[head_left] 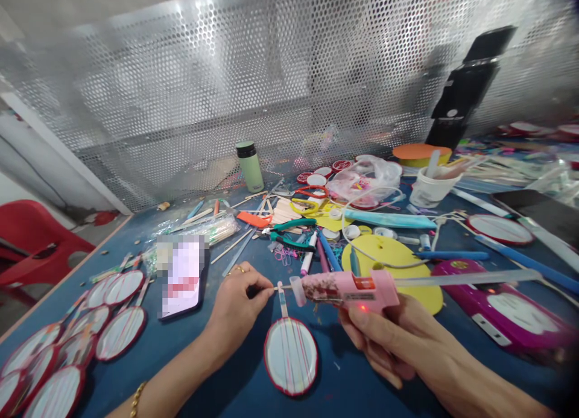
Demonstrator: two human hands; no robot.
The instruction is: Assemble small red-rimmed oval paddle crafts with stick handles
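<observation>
My right hand (389, 336) is closed round the grip of a pink glue gun (348, 287), held level with its nozzle pointing left and a clear glue stick (470, 278) out the back. My left hand (237, 297) pinches a thin stick (266, 289) whose tip meets the nozzle. Just below lies an oval red-rimmed craft piece (290, 354) with coloured strings and a stick neck (283, 298) on the blue table (190, 357).
Several finished oval pieces (90, 327) lie at the left beside a phone (183, 276). Behind are a green flask (250, 166), scissors (292, 231), pens, a yellow foam disc (393, 264), a white cup (432, 186), a magenta case (502, 306) and a perforated metal screen (271, 74).
</observation>
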